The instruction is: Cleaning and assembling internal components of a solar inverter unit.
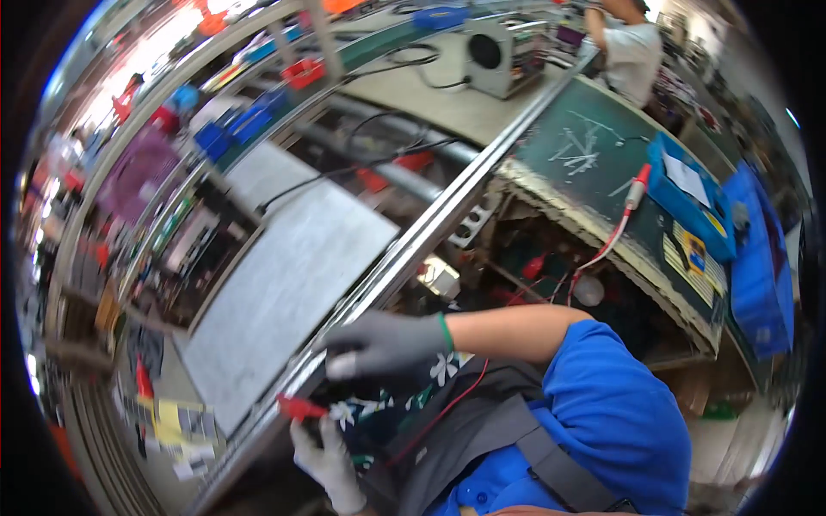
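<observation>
My left hand [329,464], in a pale grey glove, is at the lower middle beside the metal rail. Its thumb and fingers pinch a small red piece [301,408], blurred, perhaps a clip; its exact kind does not show. Above it, my right hand [383,344] wears a dark grey glove with a green cuff and reaches across my body to the rail [404,271]. The right fingers point left, slightly bent, with the thumb apart below them, and nothing shows in the grip. A thin red wire [460,404] runs down over my dark apron.
Beyond the rail lies a pale grey board [292,267] crossed by a black cable. A green bench [594,138] at right carries a red-tipped handheld tool [637,187] and a blue tray [688,193]. A metal box [503,60] with a round black opening stands farther off. Another person [632,52] is at the far right.
</observation>
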A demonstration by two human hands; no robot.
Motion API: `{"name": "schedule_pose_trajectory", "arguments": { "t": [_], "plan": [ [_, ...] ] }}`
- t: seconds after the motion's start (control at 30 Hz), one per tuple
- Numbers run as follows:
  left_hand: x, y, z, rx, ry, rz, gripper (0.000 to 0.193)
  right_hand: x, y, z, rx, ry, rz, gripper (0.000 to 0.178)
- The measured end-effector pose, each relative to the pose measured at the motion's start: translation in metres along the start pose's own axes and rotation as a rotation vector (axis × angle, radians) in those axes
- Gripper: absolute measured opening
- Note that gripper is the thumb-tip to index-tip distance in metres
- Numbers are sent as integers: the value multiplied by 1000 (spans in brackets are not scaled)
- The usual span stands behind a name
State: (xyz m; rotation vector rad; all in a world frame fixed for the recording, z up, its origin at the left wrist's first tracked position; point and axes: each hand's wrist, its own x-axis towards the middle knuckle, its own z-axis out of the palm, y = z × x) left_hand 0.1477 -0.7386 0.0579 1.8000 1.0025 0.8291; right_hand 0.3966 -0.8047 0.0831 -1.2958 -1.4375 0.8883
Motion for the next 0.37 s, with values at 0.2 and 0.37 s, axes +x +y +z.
{"name": "schedule_pose_trajectory", "arguments": {
  "t": [0.2,0.37],
  "plan": [
    [59,5,11,421,167,-100,62,-56,110,-282,-483,965,442,41],
    [133,-107,55,319,85,179,54,-64,173,-398,-1069,896,914,83]
  ]
}}
